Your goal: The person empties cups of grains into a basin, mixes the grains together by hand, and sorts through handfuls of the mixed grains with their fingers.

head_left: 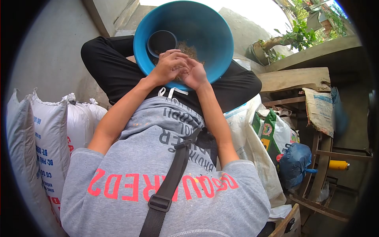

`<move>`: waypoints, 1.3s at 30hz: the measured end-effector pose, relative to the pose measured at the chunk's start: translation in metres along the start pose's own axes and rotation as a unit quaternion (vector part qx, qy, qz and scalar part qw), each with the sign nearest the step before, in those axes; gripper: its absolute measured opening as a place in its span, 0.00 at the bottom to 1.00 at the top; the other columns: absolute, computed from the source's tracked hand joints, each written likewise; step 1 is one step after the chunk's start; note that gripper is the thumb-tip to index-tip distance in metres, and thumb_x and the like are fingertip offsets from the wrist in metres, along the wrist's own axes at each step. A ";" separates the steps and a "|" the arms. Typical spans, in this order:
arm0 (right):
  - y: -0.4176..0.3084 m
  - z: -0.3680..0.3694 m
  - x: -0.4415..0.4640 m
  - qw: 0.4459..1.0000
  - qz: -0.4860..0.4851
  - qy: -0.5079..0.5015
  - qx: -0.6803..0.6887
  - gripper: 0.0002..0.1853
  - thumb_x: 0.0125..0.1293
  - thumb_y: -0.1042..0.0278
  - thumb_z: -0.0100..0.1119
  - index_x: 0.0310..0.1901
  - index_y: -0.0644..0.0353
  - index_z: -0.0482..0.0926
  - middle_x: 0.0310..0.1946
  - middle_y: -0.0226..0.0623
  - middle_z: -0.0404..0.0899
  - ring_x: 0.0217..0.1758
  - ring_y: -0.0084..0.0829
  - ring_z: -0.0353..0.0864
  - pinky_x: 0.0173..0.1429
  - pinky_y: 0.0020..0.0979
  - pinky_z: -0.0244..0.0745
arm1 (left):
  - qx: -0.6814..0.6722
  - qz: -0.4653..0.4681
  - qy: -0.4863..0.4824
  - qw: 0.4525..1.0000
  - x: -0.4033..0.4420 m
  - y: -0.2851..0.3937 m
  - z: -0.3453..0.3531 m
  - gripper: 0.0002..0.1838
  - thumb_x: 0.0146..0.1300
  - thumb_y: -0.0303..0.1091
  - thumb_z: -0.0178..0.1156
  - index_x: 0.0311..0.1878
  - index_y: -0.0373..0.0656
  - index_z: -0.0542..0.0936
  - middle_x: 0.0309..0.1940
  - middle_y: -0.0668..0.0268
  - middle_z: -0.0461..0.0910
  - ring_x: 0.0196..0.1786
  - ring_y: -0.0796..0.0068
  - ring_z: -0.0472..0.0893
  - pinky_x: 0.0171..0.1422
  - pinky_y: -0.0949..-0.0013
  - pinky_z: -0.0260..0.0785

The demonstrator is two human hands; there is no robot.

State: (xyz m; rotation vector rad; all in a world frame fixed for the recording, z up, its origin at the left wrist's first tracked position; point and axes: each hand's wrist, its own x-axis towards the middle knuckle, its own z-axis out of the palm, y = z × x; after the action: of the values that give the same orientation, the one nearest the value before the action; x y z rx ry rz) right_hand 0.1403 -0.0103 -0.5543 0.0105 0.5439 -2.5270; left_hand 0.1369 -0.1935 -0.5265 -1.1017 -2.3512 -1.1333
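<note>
Both of my hands are together over the near side of a blue plastic basin [215,43], which rests on my crossed legs. My left hand [169,67] curls its fingers over and against my right hand. My right hand [194,75] is turned palm up and cupped, its fingers bent and partly covered by the left. Anything pinched between them is too small or hidden to tell. Loose brownish, crumbly material [190,51] lies in the basin just beyond my fingers. A small dark round bowl [162,42] sits inside the basin at the left, close to my left hand.
Several white printed sacks [49,146] stand along the left. At my right are a pale sack [252,146], a green-and-white printed bag [274,136], a blue plastic bag [294,165] and a wooden frame [296,80]. A potted plant [258,53] stands at the upper right.
</note>
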 end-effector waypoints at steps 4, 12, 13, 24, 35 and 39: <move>0.004 0.020 -0.007 0.991 -0.035 0.107 -0.075 0.23 0.83 0.60 0.29 0.59 0.66 0.73 0.53 0.44 0.81 0.56 0.39 0.84 0.65 0.46 0.81 | -0.002 -0.008 0.016 1.000 0.001 0.001 -0.002 0.07 0.60 0.37 0.72 0.42 0.56 0.90 0.62 0.69 0.82 0.75 0.60 0.69 0.76 0.54 0.54; 0.002 0.015 -0.004 0.995 -0.023 0.074 -0.060 0.24 0.83 0.60 0.30 0.62 0.67 0.73 0.56 0.45 0.82 0.59 0.38 0.83 0.67 0.48 0.80 | 0.041 0.026 -0.008 0.999 0.001 0.010 -0.004 0.09 0.58 0.37 0.72 0.43 0.59 0.91 0.60 0.70 0.82 0.74 0.60 0.69 0.76 0.54 0.54; 0.003 0.014 -0.003 0.995 -0.023 0.072 -0.059 0.24 0.83 0.60 0.30 0.62 0.67 0.73 0.56 0.45 0.82 0.59 0.38 0.83 0.66 0.47 0.81 | 0.041 0.025 -0.008 0.999 0.001 0.009 -0.004 0.09 0.58 0.38 0.72 0.43 0.60 0.91 0.60 0.70 0.82 0.74 0.60 0.69 0.76 0.54 0.54; 0.002 0.014 -0.003 0.997 -0.007 0.050 -0.050 0.26 0.83 0.58 0.28 0.64 0.68 0.72 0.57 0.45 0.81 0.57 0.37 0.84 0.60 0.42 0.85 | 0.037 0.031 -0.003 0.999 0.001 0.006 -0.003 0.09 0.57 0.38 0.74 0.42 0.60 0.91 0.60 0.72 0.82 0.74 0.62 0.69 0.75 0.55 0.55; 0.000 0.003 -0.002 0.999 0.002 0.018 -0.044 0.25 0.83 0.58 0.27 0.63 0.66 0.71 0.56 0.47 0.81 0.54 0.38 0.86 0.56 0.40 0.88 | 0.043 0.045 0.006 0.998 0.001 0.005 0.000 0.07 0.58 0.43 0.75 0.41 0.63 0.93 0.60 0.73 0.82 0.73 0.63 0.70 0.73 0.57 0.57; 0.001 0.008 -0.004 0.999 -0.001 0.024 -0.043 0.25 0.83 0.58 0.27 0.63 0.65 0.71 0.55 0.47 0.81 0.53 0.39 0.86 0.56 0.40 0.88 | 0.037 0.053 0.002 0.998 0.001 0.007 -0.003 0.07 0.59 0.42 0.75 0.41 0.61 0.92 0.60 0.73 0.82 0.73 0.62 0.71 0.73 0.57 0.57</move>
State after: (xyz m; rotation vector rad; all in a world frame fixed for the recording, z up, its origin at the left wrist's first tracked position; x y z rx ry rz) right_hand 0.1450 -0.0122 -0.5470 0.0392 0.6720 -2.5085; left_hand 0.1414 -0.1923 -0.5203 -1.1817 -2.2839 -1.0032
